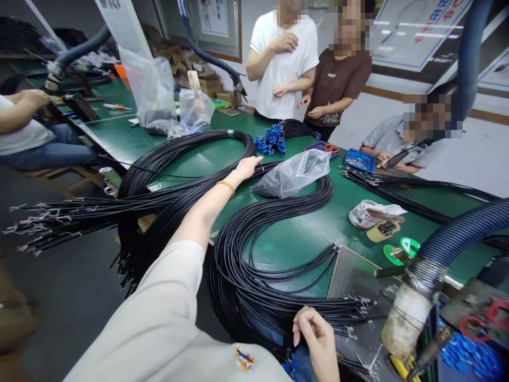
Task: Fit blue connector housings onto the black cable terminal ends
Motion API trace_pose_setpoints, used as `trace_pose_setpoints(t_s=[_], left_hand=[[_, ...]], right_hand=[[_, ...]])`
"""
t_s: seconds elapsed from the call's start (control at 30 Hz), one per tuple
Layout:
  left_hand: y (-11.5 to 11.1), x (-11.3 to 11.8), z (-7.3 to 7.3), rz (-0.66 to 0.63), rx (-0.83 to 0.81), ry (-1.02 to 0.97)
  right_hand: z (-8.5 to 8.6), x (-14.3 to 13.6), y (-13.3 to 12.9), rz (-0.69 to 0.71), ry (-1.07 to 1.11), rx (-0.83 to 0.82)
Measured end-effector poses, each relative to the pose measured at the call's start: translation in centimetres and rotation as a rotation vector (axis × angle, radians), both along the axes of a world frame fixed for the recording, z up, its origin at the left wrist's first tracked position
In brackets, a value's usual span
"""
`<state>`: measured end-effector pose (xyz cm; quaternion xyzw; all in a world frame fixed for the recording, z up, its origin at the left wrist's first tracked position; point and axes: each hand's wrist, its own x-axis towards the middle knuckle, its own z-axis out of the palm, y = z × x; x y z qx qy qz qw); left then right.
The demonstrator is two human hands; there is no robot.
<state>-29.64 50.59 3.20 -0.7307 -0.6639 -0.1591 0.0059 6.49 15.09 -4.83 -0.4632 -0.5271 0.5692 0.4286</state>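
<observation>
Ahead, the wearer's left hand [248, 167] is over long black cables [178, 187] on the green table [274, 233], fingers fairly straight, any grip unclear. Loosely curled, the right hand [316, 337] is beside a nearer cable bundle [234, 252], its hold uncertain. That bundle curves, probably to fit its length.

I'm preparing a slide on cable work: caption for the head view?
At a green workbench, the left hand reaches over black cables beside a plastic bag, the right hand loosely curled.
</observation>
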Motion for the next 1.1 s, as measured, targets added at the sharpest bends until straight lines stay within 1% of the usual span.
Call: trace_pose_setpoints(t_s=[0.1,0.2,0.27,0.3,0.37,0.43,0.5,0.57,0.63,0.7,0.73,0.77,0.8,0.87,0.93,1.03,1.1], left_hand=[[-2.9,-0.7,0.2,0.093,0.066,-0.133],[-7.2,-1.0,0.3,0.135,0.101,-0.261],[-10.9,-1.0,0.1,0.136,0.135,-0.362],[-13.0,-0.8,-0.1,0.108,0.207,-0.552],[-17.7,0.3,-0.4,0.061,0.203,-0.635],[-22.9,2.3,-0.5,0.017,0.175,-0.688],[-28.1,5.4,-0.4,-0.066,0.189,-0.798],[-32.7,9.1,-0.2,-0.134,0.164,-0.811],[-35.9,12.9,-0.3,-0.278,0.151,-0.717],[-37.3,16.3,-0.8,-0.459,0.107,-0.502],[-37.5,17.7,-1.2,-0.512,0.074,-0.373],[-37.5,18.8,-1.8,-0.524,0.035,-0.246],[-37.3,19.7,-2.4,-0.506,-0.013,-0.129],[-36.6,20.8,-3.5,-0.449,-0.119,0.054],[-36.0,21.3,-4.3,-0.402,-0.179,0.152],[-34.8,21.6,-4.6,-0.324,-0.184,0.177],[-33.7,21.7,-4.4,-0.290,-0.177,0.167]], right_hand=[[0.6,-0.1,0.1,0.004,-0.029,0.018],[1.8,-0.1,-0.5,0.011,-0.043,0.050],[2.7,0.2,-1.4,0.054,-0.054,0.096],[3.2,0.4,-2.0,0.077,-0.060,0.134],[4.2,1.3,-3.4,0.102,-0.080,0.236],[5.1,2.6,-5.0,0.105,-0.060,0.318],[6.0,4.4,-6.8,0.105,-0.021,0.398],[6.7,6.5,-8.6,0.016,0.012,0.472],[7.2,9.0,-10.3,-0.161,0.041,0.534],[7.5,11.4,-11.6,-0.352,0.090,0.616],[7.5,12.6,-12.2,-0.424,0.115,0.653],[7.5,13.7,-12.6,-0.470,0.134,0.674],[7.3,14.7,-13.0,-0.495,0.144,0.672],[6.5,16.2,-13.6,-0.500,0.137,0.612],[5.5,17.1,-14.1,-0.480,0.112,0.530],[4.1,17.3,-14.1,-0.395,0.054,0.453],[3.4,16.8,-13.4,-0.326,-0.060,0.428]])
